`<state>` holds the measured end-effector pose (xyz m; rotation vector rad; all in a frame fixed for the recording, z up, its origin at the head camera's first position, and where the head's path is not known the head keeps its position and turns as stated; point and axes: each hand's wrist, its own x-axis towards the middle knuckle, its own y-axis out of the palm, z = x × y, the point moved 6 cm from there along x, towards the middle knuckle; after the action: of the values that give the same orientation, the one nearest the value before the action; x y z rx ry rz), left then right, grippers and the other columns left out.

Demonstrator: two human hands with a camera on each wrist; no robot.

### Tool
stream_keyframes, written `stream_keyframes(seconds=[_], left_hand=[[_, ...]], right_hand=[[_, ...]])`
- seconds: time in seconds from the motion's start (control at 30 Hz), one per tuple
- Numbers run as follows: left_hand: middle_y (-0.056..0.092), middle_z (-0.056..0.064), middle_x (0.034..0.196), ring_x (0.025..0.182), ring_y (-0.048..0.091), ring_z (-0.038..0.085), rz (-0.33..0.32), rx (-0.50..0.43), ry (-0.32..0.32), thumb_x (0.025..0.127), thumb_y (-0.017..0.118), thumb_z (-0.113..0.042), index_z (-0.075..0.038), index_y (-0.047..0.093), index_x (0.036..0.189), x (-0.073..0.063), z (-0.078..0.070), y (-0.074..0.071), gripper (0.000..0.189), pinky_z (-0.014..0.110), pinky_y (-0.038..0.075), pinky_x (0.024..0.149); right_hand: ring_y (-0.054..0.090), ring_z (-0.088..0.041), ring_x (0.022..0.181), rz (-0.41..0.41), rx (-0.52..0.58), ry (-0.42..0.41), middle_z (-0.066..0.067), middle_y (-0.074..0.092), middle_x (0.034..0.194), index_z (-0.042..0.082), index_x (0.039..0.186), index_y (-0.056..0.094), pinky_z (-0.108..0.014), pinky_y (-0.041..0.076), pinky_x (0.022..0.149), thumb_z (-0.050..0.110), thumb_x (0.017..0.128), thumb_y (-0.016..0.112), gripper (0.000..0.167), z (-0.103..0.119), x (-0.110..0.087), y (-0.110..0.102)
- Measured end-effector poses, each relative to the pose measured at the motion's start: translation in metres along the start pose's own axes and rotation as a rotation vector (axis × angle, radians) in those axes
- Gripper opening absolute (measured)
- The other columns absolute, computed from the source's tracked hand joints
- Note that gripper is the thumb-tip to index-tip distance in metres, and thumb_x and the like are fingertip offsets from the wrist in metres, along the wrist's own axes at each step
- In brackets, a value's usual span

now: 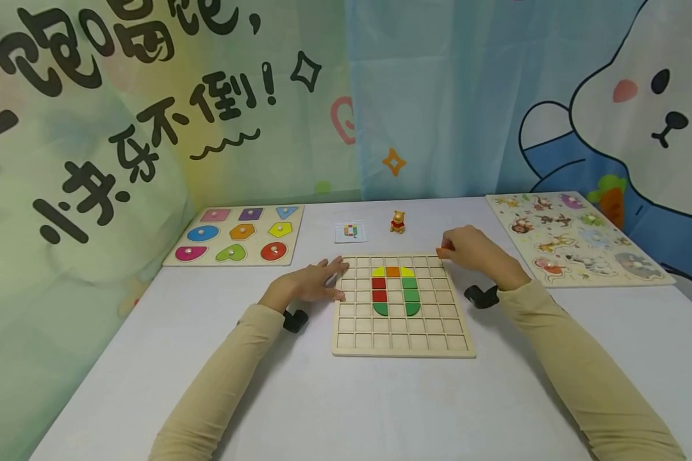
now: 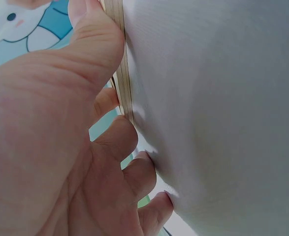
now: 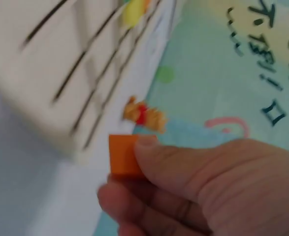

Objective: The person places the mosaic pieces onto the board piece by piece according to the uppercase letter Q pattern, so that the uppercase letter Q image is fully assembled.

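Observation:
A wooden grid board (image 1: 352,342) lies on the white table with coloured tiles set in its upper middle. An orange tile (image 1: 393,272) stands between two yellow rounded ones in the top row. Red tiles (image 1: 378,289) run down the left side and green tiles (image 1: 411,289) down the right, each side ending in a rounded green piece. My left hand (image 1: 313,282) rests against the board's left edge, fingers spread, thumb and index finger touching it. Just off the upper right corner, my right hand (image 1: 473,248) pinches an orange square tile (image 3: 124,155) between thumb and fingers.
Behind the board are a small pattern card (image 1: 350,232) and a bear figurine (image 1: 397,222). A shape puzzle board (image 1: 170,259) lies at the back left, an animal puzzle board (image 1: 600,278) at the back right. Printed curtains (image 1: 438,96) hang behind the table.

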<state>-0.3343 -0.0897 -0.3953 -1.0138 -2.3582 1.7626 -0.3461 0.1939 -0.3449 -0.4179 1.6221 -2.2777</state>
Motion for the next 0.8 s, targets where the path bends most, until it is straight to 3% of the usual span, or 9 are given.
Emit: stream_keyframes(seconds=[0.27, 0.47, 0.8], left_hand=[[0.007, -0.002, 0.165, 0.15, 0.007, 0.037, -0.005, 0.0, -0.008, 0.091, 0.063, -0.047, -0.025, 0.019, 0.157, 0.001, 0.0, 0.0, 0.082, 0.056, 0.013, 0.119], [0.007, -0.001, 0.165, 0.151, 0.007, 0.036, -0.004, 0.006, -0.008, 0.091, 0.063, -0.047, -0.025, 0.019, 0.157, 0.001, 0.0, 0.0, 0.083, 0.056, 0.013, 0.119], [0.007, -0.002, 0.165, 0.151, 0.005, 0.034, 0.0, -0.004, -0.007, 0.091, 0.063, -0.046, -0.025, 0.02, 0.157, 0.0, -0.001, -0.001, 0.082, 0.055, 0.011, 0.12]], right_hand=[[0.051, -0.01, 0.064, 0.218, 0.099, -0.186, 0.003, 0.064, 0.07, 0.009, 0.077, 0.066, -0.026, 0.044, 0.061, 0.011, 0.088, 0.068, 0.011, 0.051, -0.005, 0.01], [0.047, -0.009, 0.062, 0.261, 0.109, -0.263, 0.006, 0.057, 0.066, 0.012, 0.071, 0.063, -0.024, 0.042, 0.06, 0.01, 0.086, 0.071, 0.017, 0.079, -0.013, 0.015], [0.046, -0.008, 0.065, 0.36, 0.066, -0.248, 0.006, 0.054, 0.067, 0.013, 0.07, 0.062, -0.023, 0.039, 0.06, 0.014, 0.087, 0.073, 0.02, 0.095, -0.014, 0.034]])
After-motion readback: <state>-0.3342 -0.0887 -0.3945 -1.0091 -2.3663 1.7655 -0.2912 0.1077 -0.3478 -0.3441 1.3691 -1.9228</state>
